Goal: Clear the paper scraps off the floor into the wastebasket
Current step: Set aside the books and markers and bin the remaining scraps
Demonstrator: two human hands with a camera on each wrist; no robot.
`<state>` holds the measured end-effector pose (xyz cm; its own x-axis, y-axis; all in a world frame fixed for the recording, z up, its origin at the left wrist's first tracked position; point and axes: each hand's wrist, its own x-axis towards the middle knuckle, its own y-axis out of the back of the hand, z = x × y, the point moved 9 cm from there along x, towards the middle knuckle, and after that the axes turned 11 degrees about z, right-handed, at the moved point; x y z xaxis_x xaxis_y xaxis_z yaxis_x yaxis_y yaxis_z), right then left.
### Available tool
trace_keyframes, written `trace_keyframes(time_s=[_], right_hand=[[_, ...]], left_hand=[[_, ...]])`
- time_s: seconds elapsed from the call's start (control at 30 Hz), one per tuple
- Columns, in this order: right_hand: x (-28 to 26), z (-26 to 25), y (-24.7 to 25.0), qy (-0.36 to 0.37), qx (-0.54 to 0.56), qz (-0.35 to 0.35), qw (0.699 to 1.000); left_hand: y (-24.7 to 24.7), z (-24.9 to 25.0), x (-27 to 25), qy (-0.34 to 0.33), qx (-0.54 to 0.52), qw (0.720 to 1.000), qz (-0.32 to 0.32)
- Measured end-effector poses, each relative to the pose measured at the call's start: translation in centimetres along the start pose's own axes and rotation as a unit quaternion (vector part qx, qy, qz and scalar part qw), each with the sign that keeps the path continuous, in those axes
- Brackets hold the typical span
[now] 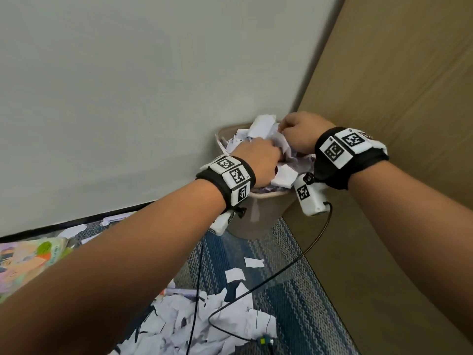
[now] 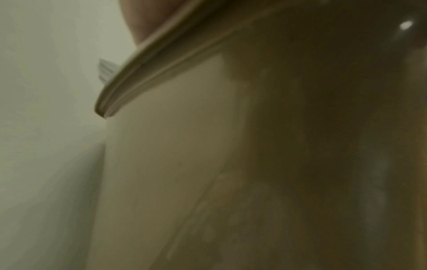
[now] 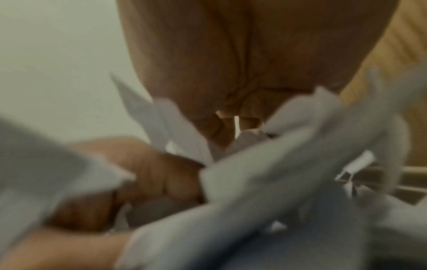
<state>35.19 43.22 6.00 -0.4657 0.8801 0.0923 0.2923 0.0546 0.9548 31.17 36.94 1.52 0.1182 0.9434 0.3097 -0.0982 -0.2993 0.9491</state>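
Observation:
A beige wastebasket (image 1: 258, 213) stands in the corner, heaped above its rim with white paper scraps (image 1: 263, 126). Both hands are on top of that heap. My left hand (image 1: 268, 157) has its fingers curled down into the scraps. My right hand (image 1: 289, 129) is just behind it, knuckles bent, gripping crumpled scraps against the pile. The right wrist view shows the right fingers (image 3: 231, 126) curled among blurred scraps (image 3: 289, 155), with the left hand (image 3: 150, 173) beside them. The left wrist view shows only the wastebasket rim (image 2: 143, 73) and wall. More scraps (image 1: 204, 324) lie on the carpet below.
A cardboard panel (image 1: 396, 98) stands right of the basket and a white wall (image 1: 128, 85) runs behind it. Black cables (image 1: 256, 285) trail over the blue-grey carpet (image 1: 294, 290). A colourful printed pack (image 1: 25, 262) lies at the left.

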Motion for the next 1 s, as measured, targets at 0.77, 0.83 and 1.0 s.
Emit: trace_keyframes(time_s=[0.77, 0.83, 1.0], right_hand=[[-5.5, -1.1, 0.4, -0.013, -0.077, -0.239, 0.968], [-6.3, -1.7, -1.1, 0.056, -0.183, -0.247, 0.95], [-5.4, -1.7, -4.7, 0.098, -0.247, -0.212, 0.94]], left_hand=[[2.0, -8.6, -3.2, 0.214, -0.053, 0.965, 0.14], [0.8, -7.6, -3.0, 0.171, -0.006, 0.979, 0.109], [-0.9, -5.7, -1.6, 0.135, -0.024, 0.99, 0.028]])
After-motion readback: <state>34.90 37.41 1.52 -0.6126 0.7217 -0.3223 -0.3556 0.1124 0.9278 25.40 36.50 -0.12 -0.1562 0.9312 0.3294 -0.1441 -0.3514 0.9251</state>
